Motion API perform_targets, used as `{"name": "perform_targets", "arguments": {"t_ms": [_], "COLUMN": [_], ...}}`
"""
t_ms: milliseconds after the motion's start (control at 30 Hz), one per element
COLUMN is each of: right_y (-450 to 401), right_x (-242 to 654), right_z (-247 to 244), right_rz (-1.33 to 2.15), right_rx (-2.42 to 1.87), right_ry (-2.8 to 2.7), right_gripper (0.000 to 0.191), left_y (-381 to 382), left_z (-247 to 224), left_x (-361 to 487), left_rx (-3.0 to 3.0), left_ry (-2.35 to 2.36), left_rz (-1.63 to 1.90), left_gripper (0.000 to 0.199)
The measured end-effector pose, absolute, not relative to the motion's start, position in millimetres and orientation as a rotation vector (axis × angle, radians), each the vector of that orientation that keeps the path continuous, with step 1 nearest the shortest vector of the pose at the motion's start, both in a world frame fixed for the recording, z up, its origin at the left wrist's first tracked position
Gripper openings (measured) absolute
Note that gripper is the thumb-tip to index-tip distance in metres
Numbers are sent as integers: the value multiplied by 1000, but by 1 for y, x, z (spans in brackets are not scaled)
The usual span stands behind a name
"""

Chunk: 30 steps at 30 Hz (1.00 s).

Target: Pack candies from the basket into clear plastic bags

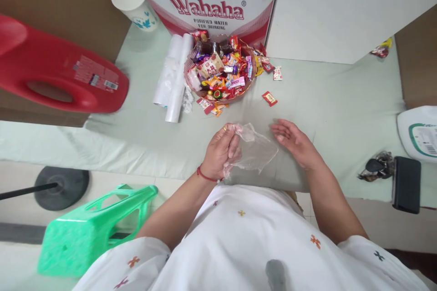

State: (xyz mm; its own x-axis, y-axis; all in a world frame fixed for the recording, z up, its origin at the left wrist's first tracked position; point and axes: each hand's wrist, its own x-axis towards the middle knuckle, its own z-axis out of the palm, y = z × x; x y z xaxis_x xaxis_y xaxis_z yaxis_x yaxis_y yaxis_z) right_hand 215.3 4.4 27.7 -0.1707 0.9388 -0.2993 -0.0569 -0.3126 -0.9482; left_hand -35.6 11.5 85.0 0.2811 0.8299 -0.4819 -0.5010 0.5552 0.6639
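My left hand [223,148] is closed around one end of a thin clear plastic glove or small bag [257,149]; its crumpled shape does not show which. The film hangs out to the right, over the table's near edge. Just beyond its tip, my right hand [293,141] holds nothing, with fingers stretched out toward the left. Past both hands stands a clear bowl [251,91] heaped with wrapped candies [218,68]. A red-wrapped candy [269,98] lies on the cloth, beyond my right hand.
White plastic rolls [179,79] lie left of the bowl, before a Wahaha water carton [211,4]. A paper cup [134,7] and large red jug [61,72] stand left. A phone [407,184], keys [377,166] and white jug [419,134] are right. A green stool [95,227] is below.
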Motion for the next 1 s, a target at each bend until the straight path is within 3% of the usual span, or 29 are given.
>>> {"name": "perform_targets", "arguments": {"t_ms": [167, 300, 367, 500, 600, 833, 1000], "right_y": [42, 47, 47, 46, 44, 37, 34], "right_x": [196, 180, 176, 177, 178, 179, 177], "right_z": [27, 31, 31, 26, 22, 18, 16], "right_rz": [1890, 2012, 1932, 1671, 1451, 1229, 1174], "right_rx": [-996, -952, -1003, -1229, -1428, -1662, -1698], "right_ry": [-1305, -1233, -1047, -697, -737, -1081, -1198], "right_gripper": [80, 41, 34, 44, 43, 29, 29], "left_y": [-2, -4, -2, -1, -4, -15, 13], "left_z": [102, 105, 100, 77, 49, 20, 12], "left_x": [-39, -43, -45, -47, -49, -62, -53], "left_rx": [464, 459, 424, 370, 466, 1580, 1852], "left_ry": [779, 818, 884, 1085, 1337, 1928, 2024], "left_rz": [933, 973, 1003, 1074, 1042, 1023, 866], "left_gripper": [30, 30, 31, 35, 37, 55, 61]}}
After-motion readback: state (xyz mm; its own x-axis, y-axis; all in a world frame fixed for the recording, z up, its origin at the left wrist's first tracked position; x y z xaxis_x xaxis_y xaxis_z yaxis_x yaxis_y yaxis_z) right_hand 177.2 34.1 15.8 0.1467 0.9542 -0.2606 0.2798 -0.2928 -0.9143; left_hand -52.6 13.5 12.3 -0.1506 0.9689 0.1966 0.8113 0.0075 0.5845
